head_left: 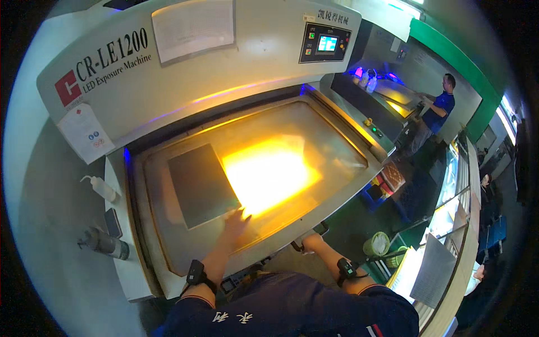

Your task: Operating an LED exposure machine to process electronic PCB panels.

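My left hand (234, 224) reaches over the large framed bed of the exposure machine. Its fingers are apart and rest at the near right corner of a flat dark grey sheet (203, 185). Beside that sheet a bright yellow glow (270, 175) washes out the bed's surface (331, 151), so whatever lies under it cannot be made out. At the bed's front edge my right hand (312, 243) is closed around a black handle (297, 246); the fingers are partly hidden. Both of my forearms wear black strapped devices.
The machine's hood (196, 84) stands behind the bed, with a control panel (325, 44). On the left ledge are a white squeeze bottle (102, 188), a phone (113, 223) and a grey bottle (106, 244). A co-worker (438, 109) stands far right. Green bins (377, 244) stand on the floor.
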Available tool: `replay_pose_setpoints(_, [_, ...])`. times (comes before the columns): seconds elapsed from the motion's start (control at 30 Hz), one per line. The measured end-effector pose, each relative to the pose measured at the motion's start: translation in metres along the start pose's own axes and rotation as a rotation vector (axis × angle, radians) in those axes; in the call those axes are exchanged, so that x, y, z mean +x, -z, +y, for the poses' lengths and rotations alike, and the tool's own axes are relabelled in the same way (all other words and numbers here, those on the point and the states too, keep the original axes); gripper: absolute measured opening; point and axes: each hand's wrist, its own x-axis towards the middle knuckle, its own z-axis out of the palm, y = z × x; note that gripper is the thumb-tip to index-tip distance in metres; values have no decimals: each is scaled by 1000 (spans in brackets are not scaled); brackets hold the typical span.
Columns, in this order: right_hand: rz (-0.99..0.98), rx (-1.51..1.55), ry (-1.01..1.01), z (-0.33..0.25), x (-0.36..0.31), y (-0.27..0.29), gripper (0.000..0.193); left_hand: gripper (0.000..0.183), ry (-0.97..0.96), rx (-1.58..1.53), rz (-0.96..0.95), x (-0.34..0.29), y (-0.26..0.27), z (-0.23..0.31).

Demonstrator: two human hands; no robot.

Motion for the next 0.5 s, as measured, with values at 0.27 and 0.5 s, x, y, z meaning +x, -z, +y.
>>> replay_pose_setpoints(0.27, [69,353,77,-4,-25,6,52,70,169,389,167,-57,-27,-102])
replay_pose_setpoints(0.5, [1738,726,27,17,-269,224,53,74,175,451,105,-67,-9,-98])
